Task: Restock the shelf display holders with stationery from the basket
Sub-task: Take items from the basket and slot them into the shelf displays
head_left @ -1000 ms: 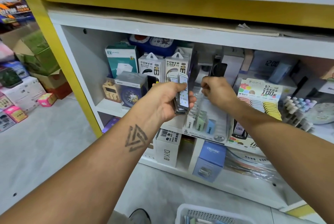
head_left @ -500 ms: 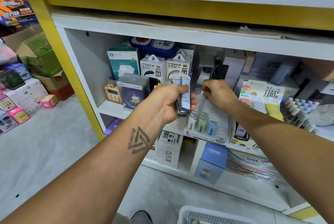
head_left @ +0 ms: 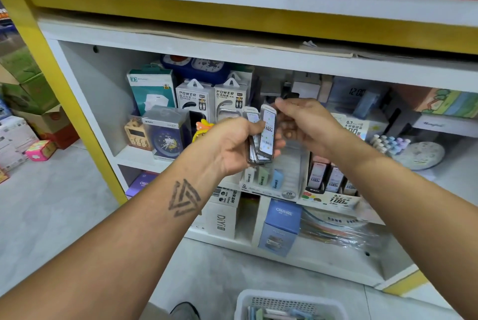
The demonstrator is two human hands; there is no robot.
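the right hand [head_left: 307, 125] has moved left and now pinches the top of the lead cases [head_left: 262, 138]; the left hand [head_left: 232, 146] grips them.

Two bare forearms, no sleeves visible, reach into view from the bottom corners. The left forearm [head_left: 144, 237] carries a dark tattoo [head_left: 184, 197] of nested, interlocking triangles just below the wrist. The left hand [head_left: 232, 146] and right hand [head_left: 307, 125] wear no rings, watch or gloves. A dark shoe [head_left: 185, 311] toe shows below.

Left hand [head_left: 232, 146] grips, right hand [head_left: 307, 125] pinches beside it.
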